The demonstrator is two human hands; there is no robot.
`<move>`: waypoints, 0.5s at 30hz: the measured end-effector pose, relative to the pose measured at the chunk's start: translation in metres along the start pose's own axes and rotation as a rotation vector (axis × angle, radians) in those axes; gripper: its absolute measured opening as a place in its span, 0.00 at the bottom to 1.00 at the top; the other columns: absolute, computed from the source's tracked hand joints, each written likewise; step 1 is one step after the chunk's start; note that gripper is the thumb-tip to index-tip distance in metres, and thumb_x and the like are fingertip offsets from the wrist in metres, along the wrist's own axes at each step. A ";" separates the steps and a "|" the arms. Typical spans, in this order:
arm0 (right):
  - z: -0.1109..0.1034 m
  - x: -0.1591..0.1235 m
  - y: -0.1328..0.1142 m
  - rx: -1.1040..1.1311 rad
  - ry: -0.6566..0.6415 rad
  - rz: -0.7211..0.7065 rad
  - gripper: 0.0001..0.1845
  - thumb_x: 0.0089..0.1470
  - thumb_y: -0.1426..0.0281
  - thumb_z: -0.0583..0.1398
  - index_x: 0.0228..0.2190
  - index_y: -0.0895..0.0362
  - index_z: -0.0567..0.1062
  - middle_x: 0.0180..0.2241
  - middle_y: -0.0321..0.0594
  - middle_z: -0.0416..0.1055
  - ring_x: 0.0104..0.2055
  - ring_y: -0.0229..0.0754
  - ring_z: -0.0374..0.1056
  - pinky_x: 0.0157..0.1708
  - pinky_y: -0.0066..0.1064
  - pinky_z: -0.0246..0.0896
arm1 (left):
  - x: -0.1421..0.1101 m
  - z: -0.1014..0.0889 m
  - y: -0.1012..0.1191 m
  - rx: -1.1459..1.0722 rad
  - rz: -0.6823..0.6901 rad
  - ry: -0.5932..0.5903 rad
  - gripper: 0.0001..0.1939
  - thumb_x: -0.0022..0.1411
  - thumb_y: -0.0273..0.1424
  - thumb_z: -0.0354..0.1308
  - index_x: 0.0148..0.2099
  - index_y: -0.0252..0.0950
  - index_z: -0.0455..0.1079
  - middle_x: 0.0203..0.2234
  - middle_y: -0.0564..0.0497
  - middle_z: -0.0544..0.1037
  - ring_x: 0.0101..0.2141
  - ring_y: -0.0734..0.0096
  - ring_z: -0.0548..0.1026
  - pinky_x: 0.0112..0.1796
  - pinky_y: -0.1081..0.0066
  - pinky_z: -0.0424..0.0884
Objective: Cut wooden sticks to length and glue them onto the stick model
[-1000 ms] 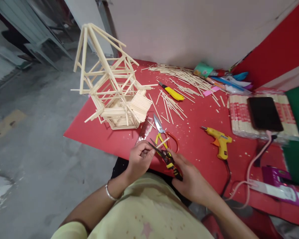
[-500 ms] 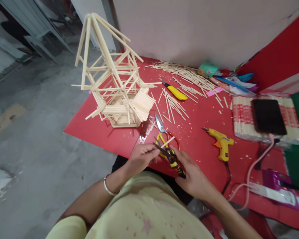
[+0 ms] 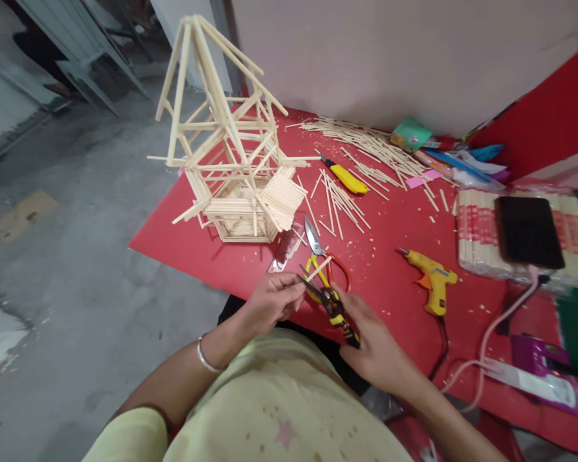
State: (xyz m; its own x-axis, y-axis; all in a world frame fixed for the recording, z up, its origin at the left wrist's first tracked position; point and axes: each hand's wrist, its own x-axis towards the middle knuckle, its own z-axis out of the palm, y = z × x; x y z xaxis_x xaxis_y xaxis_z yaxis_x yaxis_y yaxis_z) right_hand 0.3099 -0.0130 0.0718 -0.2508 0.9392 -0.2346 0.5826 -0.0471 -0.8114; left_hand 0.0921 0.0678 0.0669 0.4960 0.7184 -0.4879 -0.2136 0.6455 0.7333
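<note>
Between thumb and fingers, my left hand (image 3: 278, 299) pinches a short wooden stick (image 3: 319, 268) that points up and right. My right hand (image 3: 373, 337) is wrapped around the black-and-yellow handles of small shears (image 3: 326, 298). Their dark blades lie across the stick close to my left fingertips. Just beyond, red-and-yellow-handled scissors (image 3: 313, 236) lie on the red table (image 3: 380, 269), partly hidden by the shears. A clear ruler (image 3: 285, 249) rests beside them. A tower-like frame of glued sticks (image 3: 241, 163) stands at the table's left, with a slatted panel at its front right.
A yellow utility knife (image 3: 347, 178) lies among loose sticks (image 3: 366, 144). To the right are a yellow glue gun (image 3: 432, 277) with its cord, packaged sticks (image 3: 476, 228) under a phone (image 3: 530, 231), and a power strip (image 3: 534, 378). A green cup (image 3: 411, 133) lies near the wall.
The view has shifted slightly, so the table's things sit a little further right. The stick now shows lower and a bit shorter beyond the blades. Both hands keep their grips.
</note>
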 end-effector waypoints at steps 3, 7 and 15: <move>-0.004 -0.004 -0.003 0.128 -0.019 0.045 0.46 0.43 0.78 0.55 0.66 0.54 0.59 0.57 0.46 0.66 0.61 0.50 0.61 0.61 0.42 0.55 | 0.000 -0.005 0.000 0.077 0.053 0.024 0.18 0.58 0.44 0.66 0.36 0.32 0.74 0.14 0.59 0.66 0.12 0.86 0.51 0.13 0.79 0.44; -0.011 -0.005 -0.007 0.551 -0.179 0.225 0.33 0.41 0.72 0.60 0.53 0.57 0.73 0.37 0.37 0.73 0.40 0.43 0.68 0.40 0.32 0.64 | 0.001 -0.012 -0.006 0.223 0.143 0.028 0.17 0.61 0.43 0.64 0.37 0.31 0.77 0.15 0.57 0.68 0.14 0.85 0.55 0.16 0.78 0.47; 0.002 0.006 0.006 1.228 -0.450 0.435 0.25 0.31 0.74 0.63 0.38 0.59 0.75 0.32 0.38 0.72 0.28 0.37 0.66 0.29 0.29 0.61 | 0.008 -0.024 -0.016 0.225 0.288 0.064 0.17 0.62 0.43 0.64 0.41 0.33 0.78 0.18 0.55 0.71 0.16 0.83 0.59 0.19 0.78 0.54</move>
State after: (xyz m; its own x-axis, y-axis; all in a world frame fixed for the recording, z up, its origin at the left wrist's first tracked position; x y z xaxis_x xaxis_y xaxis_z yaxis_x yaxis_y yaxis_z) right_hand 0.3100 -0.0084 0.0646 -0.5890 0.5924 -0.5497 -0.3129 -0.7943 -0.5208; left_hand 0.0789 0.0696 0.0400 0.3873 0.8817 -0.2694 -0.1430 0.3462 0.9272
